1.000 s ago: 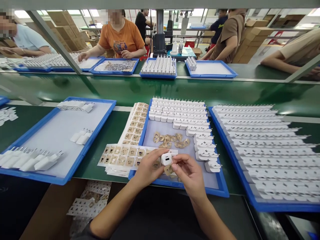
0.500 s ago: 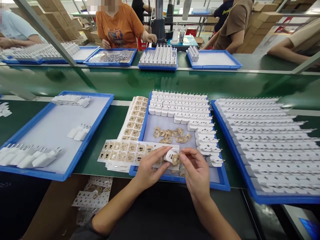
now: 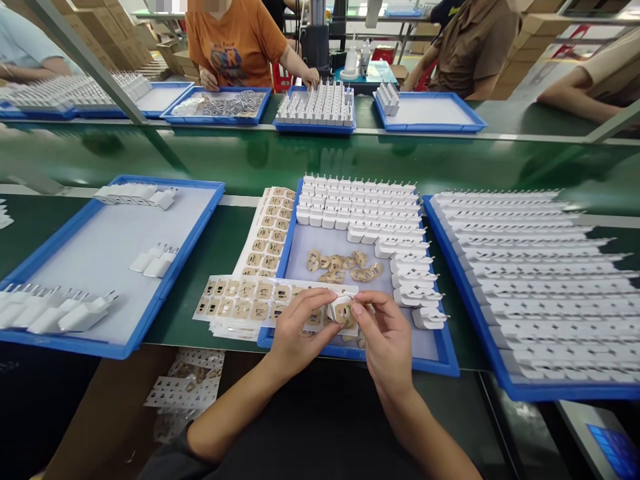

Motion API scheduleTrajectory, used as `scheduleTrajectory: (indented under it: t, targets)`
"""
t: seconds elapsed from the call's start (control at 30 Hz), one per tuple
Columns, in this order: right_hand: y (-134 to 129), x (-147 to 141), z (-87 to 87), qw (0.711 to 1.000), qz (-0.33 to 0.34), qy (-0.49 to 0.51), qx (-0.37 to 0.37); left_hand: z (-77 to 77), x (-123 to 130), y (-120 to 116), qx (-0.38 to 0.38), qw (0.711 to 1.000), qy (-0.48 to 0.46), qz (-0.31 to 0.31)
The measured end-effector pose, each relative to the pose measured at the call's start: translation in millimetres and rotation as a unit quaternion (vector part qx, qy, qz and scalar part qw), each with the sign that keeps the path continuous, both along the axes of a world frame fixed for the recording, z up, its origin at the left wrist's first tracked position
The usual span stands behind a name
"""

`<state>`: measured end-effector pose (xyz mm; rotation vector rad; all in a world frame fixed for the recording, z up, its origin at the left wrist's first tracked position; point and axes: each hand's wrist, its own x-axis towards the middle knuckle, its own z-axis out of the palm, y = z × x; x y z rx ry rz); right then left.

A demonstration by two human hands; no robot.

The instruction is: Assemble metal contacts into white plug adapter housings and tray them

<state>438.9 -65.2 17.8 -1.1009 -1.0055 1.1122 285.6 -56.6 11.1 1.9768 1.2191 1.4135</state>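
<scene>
Over the front of the middle blue tray (image 3: pixel 280 263), my left hand (image 3: pixel 296 331) pinches a white plug charger (image 3: pixel 332 311) between fingers and thumb. My right hand (image 3: pixel 387 337) has its thumb and forefinger closed at the edge of a tan cut-out sticker (image 3: pixel 344 309), which lies against the charger's face. Beneath both hands is a sticker sheet (image 3: pixel 250 303) with rows of tan pieces, reaching over the tray's left rim. Loose tan pieces (image 3: pixel 333 263) lie in the tray, with rows of white chargers (image 3: pixel 357 200) behind and to their right.
A blue tray (image 3: pixel 175 277) with some chargers stands at left, and one packed with chargers (image 3: pixel 530 293) at right. More sticker sheets (image 3: pixel 267 230) lie beside the middle tray. Across the green conveyor (image 3: pixel 240 150), a person in orange (image 3: pixel 240 43) reaches to a charger tray (image 3: pixel 315 123).
The tan sticker has moved from beside the charger's edge onto its face. My right hand has shifted slightly left toward my left hand. The person opposite reaches onto the chargers.
</scene>
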Motion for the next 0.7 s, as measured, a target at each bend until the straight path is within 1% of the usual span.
scheduleTrajectory:
  t: [0.37,0.47,0.7]
  targets:
    - [0.6,-1.0,1.7,1.000,-0.004,-0.027,0.014,-0.2,-0.9,-0.2,0.014,1.000,0.021,0.002]
    - [-0.2,-1.8,2.4,0.998,-0.008,-0.056,0.023,1.3,-0.2,-0.4,0.030,0.999,0.027,0.000]
    - [-0.4,-6.0,-0.9,0.986,-0.036,-0.143,0.080,4.9,2.2,-0.3,0.058,0.998,0.025,0.002]
